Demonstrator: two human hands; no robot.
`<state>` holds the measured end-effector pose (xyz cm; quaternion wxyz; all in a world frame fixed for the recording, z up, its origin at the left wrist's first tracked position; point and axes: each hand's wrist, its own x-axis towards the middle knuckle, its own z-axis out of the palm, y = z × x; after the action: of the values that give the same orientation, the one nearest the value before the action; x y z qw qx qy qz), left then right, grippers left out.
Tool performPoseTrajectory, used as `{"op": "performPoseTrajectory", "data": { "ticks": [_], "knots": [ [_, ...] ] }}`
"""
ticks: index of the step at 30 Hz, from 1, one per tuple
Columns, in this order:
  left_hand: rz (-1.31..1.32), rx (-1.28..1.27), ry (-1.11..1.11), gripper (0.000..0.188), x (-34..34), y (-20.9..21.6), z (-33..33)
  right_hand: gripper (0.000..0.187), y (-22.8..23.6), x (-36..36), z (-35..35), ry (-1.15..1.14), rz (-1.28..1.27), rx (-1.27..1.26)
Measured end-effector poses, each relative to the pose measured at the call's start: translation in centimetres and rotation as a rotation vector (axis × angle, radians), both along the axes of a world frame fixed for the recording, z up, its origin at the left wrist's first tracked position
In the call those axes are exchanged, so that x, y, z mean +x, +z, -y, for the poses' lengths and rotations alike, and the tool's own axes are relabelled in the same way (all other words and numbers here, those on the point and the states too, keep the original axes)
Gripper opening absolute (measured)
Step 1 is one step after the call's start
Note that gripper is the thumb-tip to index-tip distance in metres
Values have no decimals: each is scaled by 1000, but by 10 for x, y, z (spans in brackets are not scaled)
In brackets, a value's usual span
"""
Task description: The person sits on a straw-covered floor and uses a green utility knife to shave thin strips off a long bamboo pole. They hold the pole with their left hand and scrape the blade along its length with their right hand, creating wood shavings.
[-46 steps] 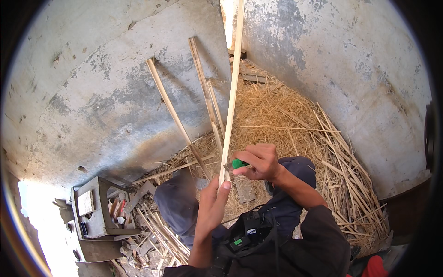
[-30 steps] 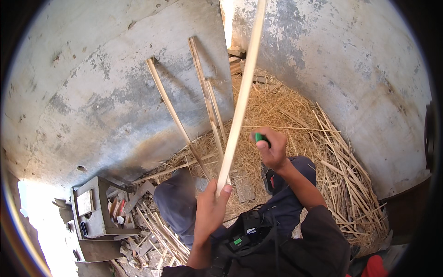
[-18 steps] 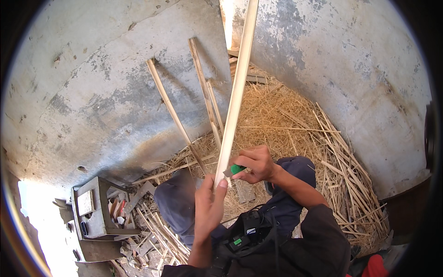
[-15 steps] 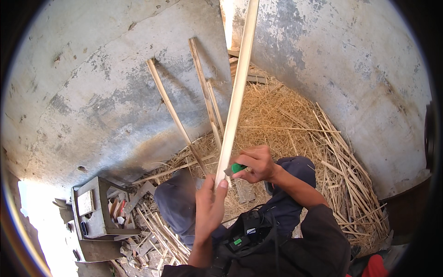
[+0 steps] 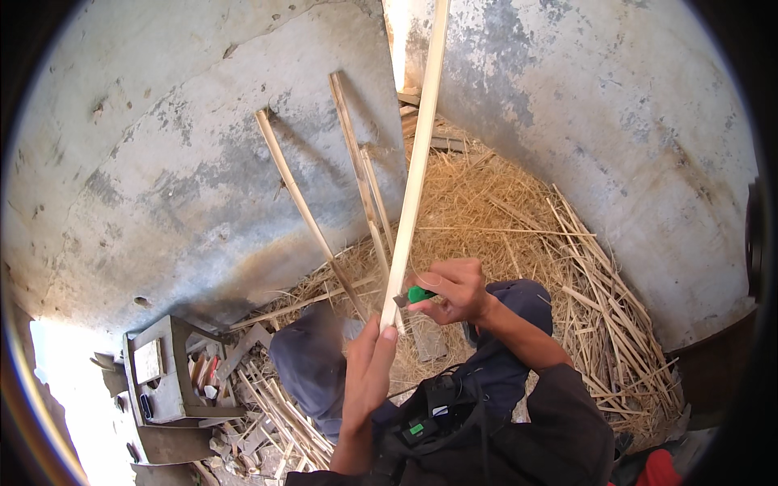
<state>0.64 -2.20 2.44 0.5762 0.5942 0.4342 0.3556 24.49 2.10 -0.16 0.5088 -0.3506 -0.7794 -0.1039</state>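
A long pale wooden strip (image 5: 416, 166) slants up from my lap past the top of the view. My left hand (image 5: 369, 366) grips its lower end, thumb lying along the near face. My right hand (image 5: 458, 289) is closed round a small green-handled knife (image 5: 418, 294). Its short metal blade rests against or very close to the strip's right edge, just above my left thumb. Part of the handle is hidden in my fingers.
Several wooden poles (image 5: 301, 198) lean on the left wall. Thin shavings (image 5: 478, 194) cover the floor ahead, with a heap of split sticks (image 5: 624, 324) at right. A wooden stool (image 5: 166, 381) holding small items lies at left, beside more sticks (image 5: 279, 405).
The strip has turned slightly, showing a different face, and its upper part has shifted a little left. Both hands keep their grips, and the knife stays near the same spot.
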Motion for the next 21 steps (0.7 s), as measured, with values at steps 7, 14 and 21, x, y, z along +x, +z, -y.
{"op": "performPoseTrajectory", "data": {
  "ticks": [7,14,21],
  "knots": [
    [-71,20,15,32,-5,-10,0,36,5,2,2,-53,25,-48],
    [-45,24,13,34,-7,-11,2,36,4,2,2,-73,20,-66],
    [-106,9,-8,36,-17,-31,11,36,-7,18,-16,-99,-145,-73]
  ]
}}
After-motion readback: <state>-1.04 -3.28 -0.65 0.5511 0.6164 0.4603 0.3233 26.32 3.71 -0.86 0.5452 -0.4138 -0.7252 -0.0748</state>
